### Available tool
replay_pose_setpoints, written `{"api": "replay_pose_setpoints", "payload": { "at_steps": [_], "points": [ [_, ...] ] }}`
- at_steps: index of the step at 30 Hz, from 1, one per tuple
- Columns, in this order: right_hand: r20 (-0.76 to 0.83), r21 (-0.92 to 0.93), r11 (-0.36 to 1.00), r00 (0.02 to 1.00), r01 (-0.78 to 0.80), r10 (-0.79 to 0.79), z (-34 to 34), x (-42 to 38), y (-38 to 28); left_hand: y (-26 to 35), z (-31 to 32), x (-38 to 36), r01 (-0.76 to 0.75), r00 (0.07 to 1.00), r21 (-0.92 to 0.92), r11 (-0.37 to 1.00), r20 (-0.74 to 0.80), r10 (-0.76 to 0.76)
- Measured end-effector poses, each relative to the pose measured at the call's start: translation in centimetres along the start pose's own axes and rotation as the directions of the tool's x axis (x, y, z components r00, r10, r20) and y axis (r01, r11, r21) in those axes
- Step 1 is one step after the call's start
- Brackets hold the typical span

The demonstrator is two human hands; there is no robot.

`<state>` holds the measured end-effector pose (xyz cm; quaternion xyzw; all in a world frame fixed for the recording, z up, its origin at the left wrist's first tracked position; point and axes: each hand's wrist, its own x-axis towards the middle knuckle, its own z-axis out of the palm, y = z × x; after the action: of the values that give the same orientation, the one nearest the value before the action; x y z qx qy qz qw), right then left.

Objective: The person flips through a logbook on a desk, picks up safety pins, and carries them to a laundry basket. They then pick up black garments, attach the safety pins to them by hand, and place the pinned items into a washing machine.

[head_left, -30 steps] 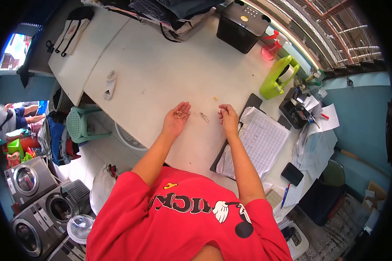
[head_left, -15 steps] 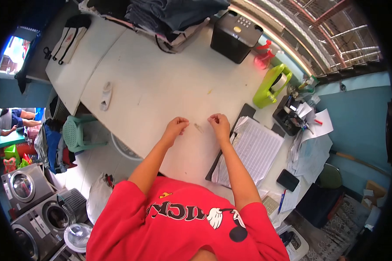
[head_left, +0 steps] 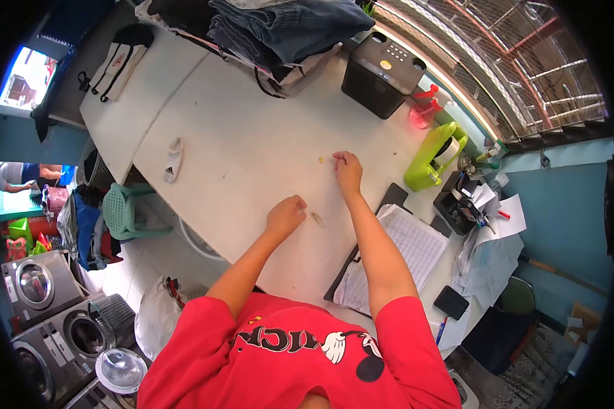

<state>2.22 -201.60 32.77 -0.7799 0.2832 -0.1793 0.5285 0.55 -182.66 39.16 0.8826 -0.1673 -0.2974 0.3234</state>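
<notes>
My left hand (head_left: pixel 286 217) hovers over the white table (head_left: pixel 245 143), fingers curled together, just left of a small clear item (head_left: pixel 317 219) that looks like thin plastic. Farther forward, my right hand (head_left: pixel 348 172) has its fingertips bent together beside a tiny yellow piece (head_left: pixel 321 160) on the tabletop. Whether either hand pinches something is too small to make out. A small white sock-like item (head_left: pixel 173 161) with a dark logo lies at the table's left part.
Folded jeans (head_left: pixel 286 31), a black box (head_left: pixel 382 75) and a green tape dispenser (head_left: pixel 435 158) stand along the far side. An open ledger (head_left: pixel 396 255) and a phone (head_left: pixel 451 303) lie to the right. Washing machines (head_left: pixel 37 283) are at lower left.
My right hand has moved forward, toward the tiny yellow piece. My left hand has shifted slightly nearer the clear item. The view has tilted a little.
</notes>
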Motion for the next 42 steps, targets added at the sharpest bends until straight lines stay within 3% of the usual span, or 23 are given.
{"api": "replay_pose_setpoints", "payload": {
  "at_steps": [4,7,9,13,15,16,19,21,23,25,26,28,29,31,35,37,40,42],
  "points": [
    [0.057,-0.063,0.998,0.998,-0.014,0.018,1.5,0.2,-1.9,0.6,0.2,0.1,-0.047,0.996,0.073,0.996,-0.076,0.053],
    [0.057,-0.14,0.985,0.994,0.104,-0.097,2.0,-0.1,-2.8,0.9,0.1,0.2,-0.052,0.998,0.222,0.974,-0.022,0.059],
    [-0.059,-0.133,0.981,0.987,0.143,-0.151,2.1,-0.2,-3.0,0.9,0.1,0.4,-0.03,1.0,0.25,0.968,-0.002,0.031],
    [-0.05,-0.079,0.996,0.997,0.048,-0.052,-0.2,-1.1,-3.5,0.0,-0.3,0.2,0.023,0.999,0.131,0.991,0.045,-0.029],
    [-0.043,0.082,0.989,0.991,-0.123,0.127,-1.4,-1.9,-3.9,-0.7,-0.9,0.2,0.06,0.997,0.021,0.998,0.044,-0.061],
    [-0.043,0.079,0.989,0.991,-0.126,0.13,-1.7,-2.4,-3.3,-0.9,-1.2,0.2,0.096,0.994,0.018,0.995,0.049,-0.097],
    [0.023,0.029,0.996,0.997,-0.08,0.08,-2.3,-4.4,-3.2,-1.2,-2.1,0.1,0.127,0.992,-0.051,0.991,0.007,-0.127],
    [0.3,0.149,0.959,0.935,-0.24,0.188,-2.4,-6.2,-4.3,-1.0,-2.1,0.2,0.121,0.992,-0.074,0.99,-0.017,-0.122],
    [0.378,0.157,0.948,0.903,-0.278,0.202,-2.7,-7.3,-4.7,-0.5,-1.7,0.3,0.112,0.992,-0.098,0.989,-0.041,-0.117],
    [0.225,-0.058,0.997,0.974,0.048,-0.034,-3.0,-8.1,-4.6,0.2,-1.2,0.3,-0.026,0.991,-0.028,0.999,-0.132,0.022],
    [0.224,-0.058,0.997,0.974,0.047,-0.033,-3.3,-8.8,-4.6,0.3,-1.0,0.3,-0.026,0.991,-0.027,0.999,-0.13,0.022],
    [0.251,-0.342,0.94,0.964,0.003,0.089,-4.7,-10.2,-6.1,0.1,-0.2,0.5,-0.197,0.946,0.087,0.976,-0.243,0.213],
    [0.249,-0.345,0.939,0.964,0.003,0.089,-4.9,-11.1,-6.0,0.1,0.0,0.5,-0.2,0.946,0.084,0.976,-0.242,0.215],
    [0.288,-0.477,0.872,0.957,0.113,0.034,-4.5,-12.8,-5.6,0.1,0.2,0.6,-0.301,0.903,0.172,0.938,-0.264,0.339],
    [0.204,-0.461,0.885,0.978,0.059,0.041,-3.5,-14.0,-5.2,0.0,0.4,0.6,-0.333,0.891,0.164,0.929,-0.266,0.367],
    [0.223,-0.46,0.886,0.974,0.061,0.049,-3.1,-14.1,-5.1,0.6,-0.1,0.3,-0.25,0.942,0.049,0.967,-0.219,0.255],
    [0.224,-0.455,0.89,0.972,0.038,0.073,-2.8,-14.2,-5.1,0.3,-0.1,0.5,-0.305,0.898,0.099,0.947,-0.3,0.321],
    [0.216,-0.453,0.891,0.973,0.027,0.08,-2.7,-14.1,-5.2,0.5,-0.3,0.6,-0.306,0.9,0.151,0.94,-0.276,0.337]
  ]
}}
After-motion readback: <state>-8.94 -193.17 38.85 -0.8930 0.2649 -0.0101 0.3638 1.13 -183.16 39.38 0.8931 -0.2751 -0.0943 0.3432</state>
